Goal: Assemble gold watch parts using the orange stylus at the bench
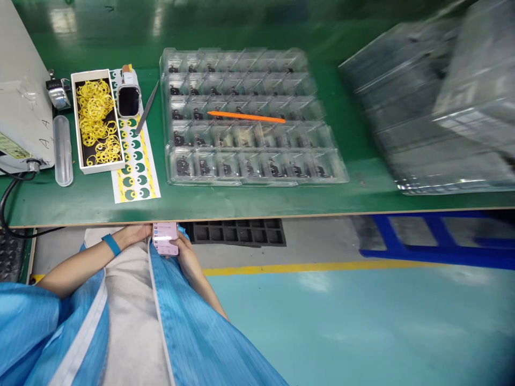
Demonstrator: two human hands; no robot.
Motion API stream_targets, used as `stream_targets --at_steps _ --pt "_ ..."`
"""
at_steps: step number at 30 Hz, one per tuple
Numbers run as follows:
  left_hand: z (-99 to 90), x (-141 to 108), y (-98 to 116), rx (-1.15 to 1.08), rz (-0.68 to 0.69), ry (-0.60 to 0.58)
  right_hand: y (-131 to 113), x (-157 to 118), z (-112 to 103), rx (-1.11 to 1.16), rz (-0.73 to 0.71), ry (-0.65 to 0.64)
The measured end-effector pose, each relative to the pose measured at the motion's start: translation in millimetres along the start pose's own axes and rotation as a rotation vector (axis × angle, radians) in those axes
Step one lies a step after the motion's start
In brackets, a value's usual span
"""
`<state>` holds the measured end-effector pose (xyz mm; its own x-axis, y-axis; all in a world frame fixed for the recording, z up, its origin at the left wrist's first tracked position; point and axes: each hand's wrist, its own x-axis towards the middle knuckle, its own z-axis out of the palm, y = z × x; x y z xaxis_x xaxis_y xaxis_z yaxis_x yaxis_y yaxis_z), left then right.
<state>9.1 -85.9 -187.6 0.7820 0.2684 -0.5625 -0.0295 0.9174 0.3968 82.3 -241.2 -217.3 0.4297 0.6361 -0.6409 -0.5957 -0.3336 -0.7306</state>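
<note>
Below the bench's front edge, a smartphone (165,241) with a lit pinkish screen lies over my lap. My right hand (185,251) grips its right side, the thumb across the lower corner of the screen. At the phone's left edge is my left hand (139,232), closed against it; its fingertips are partly hidden by the phone and the bench edge. The top of the phone is cut off by the bench edge. A blue band (111,244) circles my left wrist. Both hands are off the bench top.
On the green bench (257,202), a clear compartment tray (257,181) holds small black parts, an orange stick (246,116) across it. Left are a white box (103,169) of yellow rings, a smartwatch (129,101), tweezers (147,107) and a sticker sheet (138,187). Blurred clear trays (438,118) stand right.
</note>
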Motion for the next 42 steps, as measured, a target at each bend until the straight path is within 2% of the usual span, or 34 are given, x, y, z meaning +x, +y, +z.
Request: stream_targets --at_steps 26,42 --pt "-8.0 3.1 -3.7 0.045 -0.010 0.000 -4.2 -4.5 3.0 -0.045 0.007 0.018" --pt "-31.3 12.4 -18.4 0.196 -0.162 -0.038 -4.5 -4.0 3.6 -0.032 0.013 0.020"
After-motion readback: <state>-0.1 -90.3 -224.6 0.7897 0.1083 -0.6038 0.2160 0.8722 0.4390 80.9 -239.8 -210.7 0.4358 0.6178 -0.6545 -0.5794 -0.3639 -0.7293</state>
